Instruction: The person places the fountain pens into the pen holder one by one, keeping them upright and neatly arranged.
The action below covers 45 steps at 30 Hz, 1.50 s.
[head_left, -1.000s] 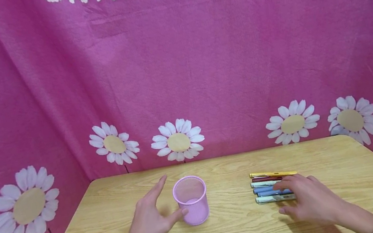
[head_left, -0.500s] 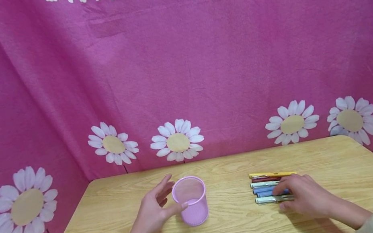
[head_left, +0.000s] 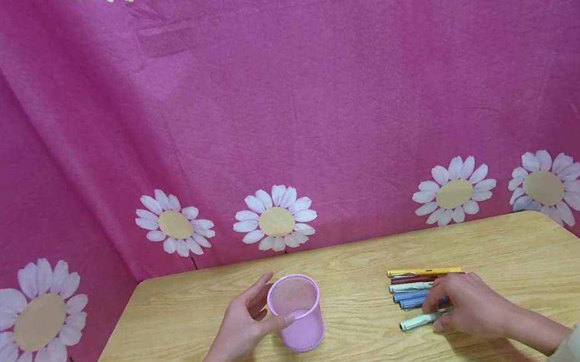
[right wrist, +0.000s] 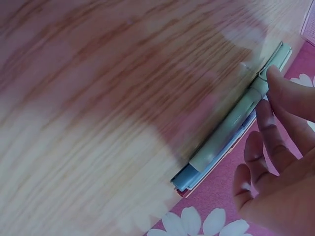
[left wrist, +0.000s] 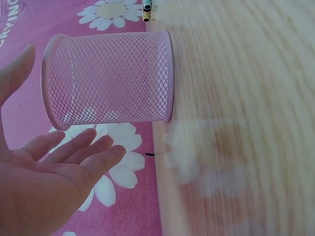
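Observation:
A pink mesh pen holder stands upright on the table, its mouth facing up. Beside its left side is my left hand, thumb and fingers spread about the rim; the left wrist view shows a gap between the fingers and the mesh. Farther right, my right hand pinches a pale green pen between thumb and fingertips. In the right wrist view that pen has its clip end by the thumb. Behind it lie a yellow pen, a dark red one, another pale one and blue pens, partly hidden by the hand.
The light wood table runs back to a magenta cloth printed with white daisies and lettering. The cloth also hangs along the left and right sides. Bare wood lies between the pen holder and the pens.
My right hand has taken hold of the nearest pale green pen and drawn it slightly toward me, away from the row. My left hand has shifted a little closer around the pen holder.

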Available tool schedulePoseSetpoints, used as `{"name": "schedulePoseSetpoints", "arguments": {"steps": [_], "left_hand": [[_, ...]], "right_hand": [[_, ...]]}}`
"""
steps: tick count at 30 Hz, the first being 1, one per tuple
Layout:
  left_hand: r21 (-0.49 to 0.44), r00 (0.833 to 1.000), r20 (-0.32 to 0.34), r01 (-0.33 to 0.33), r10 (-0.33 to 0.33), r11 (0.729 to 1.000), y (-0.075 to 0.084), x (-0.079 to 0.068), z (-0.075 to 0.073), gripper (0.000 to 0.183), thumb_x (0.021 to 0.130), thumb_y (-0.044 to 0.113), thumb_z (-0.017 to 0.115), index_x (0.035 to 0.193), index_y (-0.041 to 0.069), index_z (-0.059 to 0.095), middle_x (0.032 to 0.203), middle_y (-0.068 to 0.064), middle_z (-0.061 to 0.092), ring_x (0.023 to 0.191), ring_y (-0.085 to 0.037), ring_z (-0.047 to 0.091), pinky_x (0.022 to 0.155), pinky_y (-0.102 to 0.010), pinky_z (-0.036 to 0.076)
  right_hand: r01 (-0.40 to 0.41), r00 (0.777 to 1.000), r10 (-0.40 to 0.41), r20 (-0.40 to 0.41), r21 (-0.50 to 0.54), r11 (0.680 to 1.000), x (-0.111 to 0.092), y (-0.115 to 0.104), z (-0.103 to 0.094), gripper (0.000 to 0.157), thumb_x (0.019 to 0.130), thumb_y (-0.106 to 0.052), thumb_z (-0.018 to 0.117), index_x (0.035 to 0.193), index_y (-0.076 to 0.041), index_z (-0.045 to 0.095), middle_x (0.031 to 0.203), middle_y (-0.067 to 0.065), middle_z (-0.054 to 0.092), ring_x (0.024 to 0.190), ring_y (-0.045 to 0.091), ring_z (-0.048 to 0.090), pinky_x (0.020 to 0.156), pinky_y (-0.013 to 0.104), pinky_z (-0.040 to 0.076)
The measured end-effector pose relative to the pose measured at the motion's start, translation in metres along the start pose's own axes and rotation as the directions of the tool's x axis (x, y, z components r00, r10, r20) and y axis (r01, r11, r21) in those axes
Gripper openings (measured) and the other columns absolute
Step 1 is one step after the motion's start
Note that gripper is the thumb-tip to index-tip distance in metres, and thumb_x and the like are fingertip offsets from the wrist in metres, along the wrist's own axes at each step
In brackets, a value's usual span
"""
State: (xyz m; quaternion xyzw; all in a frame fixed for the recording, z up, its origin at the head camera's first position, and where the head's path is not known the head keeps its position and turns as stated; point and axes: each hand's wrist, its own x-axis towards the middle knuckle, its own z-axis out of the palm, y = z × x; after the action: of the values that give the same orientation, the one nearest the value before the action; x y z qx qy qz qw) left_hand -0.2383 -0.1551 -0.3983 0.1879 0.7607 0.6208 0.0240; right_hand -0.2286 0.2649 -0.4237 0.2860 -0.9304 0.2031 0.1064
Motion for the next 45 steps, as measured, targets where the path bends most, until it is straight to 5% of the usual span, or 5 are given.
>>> {"name": "schedulePoseSetpoints", "arguments": {"steps": [9,17,25,45], "left_hand": [[-0.018,1.0,0.026,-0.007,0.008,1.0,-0.002,0.003,0.001,0.09,0.085,0.006,0.086,0.158,-0.008,0.036,0.149,-0.031,0.054,0.139,-0.046,0.05,0.117,-0.051,0.038],[-0.032,0.999,0.043,-0.017,0.018,0.999,-0.007,0.004,0.0,0.088,0.086,0.006,0.085,0.158,-0.009,0.036,0.152,-0.031,0.05,0.137,-0.047,0.051,0.117,-0.053,0.039],[-0.075,0.997,0.069,-0.018,0.024,0.997,-0.01,0.004,-0.001,0.087,0.086,0.002,0.083,0.158,-0.01,0.035,0.154,-0.031,0.047,0.137,-0.047,0.052,0.117,-0.051,0.038],[-0.111,0.992,0.125,-0.009,0.023,0.994,-0.011,0.004,-0.004,0.087,0.086,0.0,0.08,0.159,-0.011,0.033,0.156,-0.032,0.044,0.14,-0.051,0.046,0.116,-0.052,0.039]], "right_hand": [[-0.033,0.996,0.021,0.085,0.144,0.989,0.0,0.002,-0.001,0.023,0.071,-0.014,0.097,0.085,-0.024,0.081,0.087,-0.016,0.069,0.079,0.003,0.058,0.066,0.026,0.048],[-0.119,0.982,0.05,0.18,0.399,0.909,-0.001,-0.001,0.001,0.016,0.078,-0.008,0.092,0.09,-0.013,0.083,0.081,-0.008,0.067,0.07,0.004,0.05,0.058,0.021,0.042],[-0.168,0.977,0.1,0.187,0.394,0.904,-0.003,-0.006,0.005,0.015,0.079,-0.01,0.092,0.091,-0.016,0.084,0.08,-0.01,0.067,0.069,0.005,0.049,0.057,0.023,0.041],[-0.102,0.979,0.005,0.206,0.463,0.881,-0.002,-0.006,0.007,0.017,0.081,-0.007,0.09,0.096,-0.011,0.084,0.092,-0.009,0.071,0.082,0.005,0.056,0.067,0.023,0.048]]}}
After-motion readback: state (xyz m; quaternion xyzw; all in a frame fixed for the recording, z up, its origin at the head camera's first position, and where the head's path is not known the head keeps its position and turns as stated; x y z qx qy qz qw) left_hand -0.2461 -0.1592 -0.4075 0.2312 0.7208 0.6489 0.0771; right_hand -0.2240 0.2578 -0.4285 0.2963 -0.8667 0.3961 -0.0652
